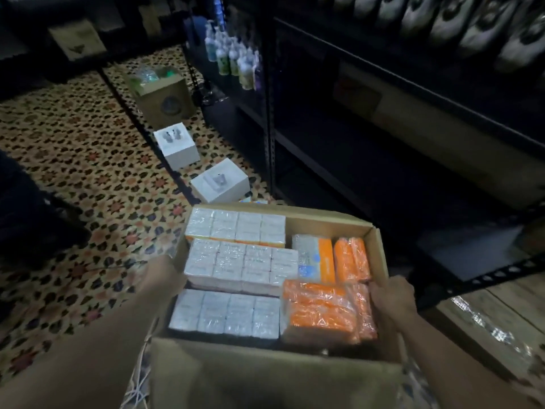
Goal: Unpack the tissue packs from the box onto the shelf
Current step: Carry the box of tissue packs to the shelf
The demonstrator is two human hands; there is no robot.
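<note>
We count three white tissue bundles and at least three orange packs in one cardboard box. Right hand fingers curl over box wall; left hand fingers hidden, grip undetermined.

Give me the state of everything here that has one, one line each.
Cardboard box: open, nearly full.
White tissue packs: wrapped, in the box's left side.
Orange tissue packs: wrapped, in the box's right side.
Right hand: grips the box's right wall.
Left hand: at the box's left wall, fingers hidden.
Brown floor box: open, goods inside.
White floor boxes: closed.
</note>
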